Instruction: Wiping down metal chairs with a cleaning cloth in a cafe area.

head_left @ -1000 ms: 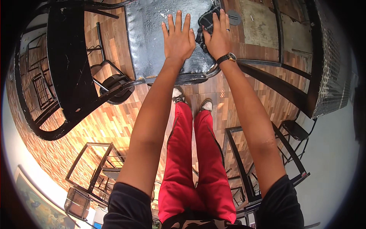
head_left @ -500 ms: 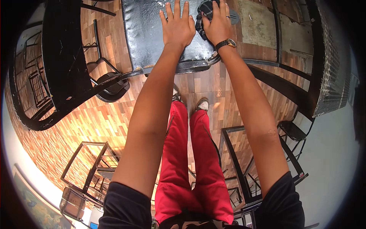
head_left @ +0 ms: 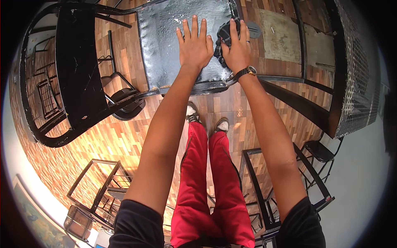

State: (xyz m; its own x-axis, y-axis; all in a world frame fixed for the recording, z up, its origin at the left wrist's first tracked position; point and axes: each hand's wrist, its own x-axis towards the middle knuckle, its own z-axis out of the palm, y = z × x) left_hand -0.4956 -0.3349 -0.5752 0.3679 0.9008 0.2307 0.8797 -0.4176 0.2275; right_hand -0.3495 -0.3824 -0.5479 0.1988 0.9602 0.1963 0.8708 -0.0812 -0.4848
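My left hand [head_left: 195, 49] lies flat on a worn black padded seat [head_left: 161, 53] with its fingers spread, holding nothing. At the seat's right edge, my right hand [head_left: 239, 51] presses on a bunched dark checked cloth [head_left: 223, 35]. Its thumb rests against the cloth's near side, while the fingers reach over it and partly hide it. A black frame [head_left: 198, 87] runs along the seat's near edge and up its right side. Pale flecks and scuffs mark the seat's surface.
Left of the seat stands a scratched black backrest panel [head_left: 78, 66] in a curved frame. A perforated metal panel [head_left: 359, 78] rises at the right. Black frames [head_left: 258, 186] stand lower right, others [head_left: 93, 182] lower left. A dark stool [head_left: 129, 103] is beneath the left frame.
The seat and surrounding furniture sit lower in the picture, showing more of the seat's far side. Both hands remain on the seat, and the cloth is still under my right hand.
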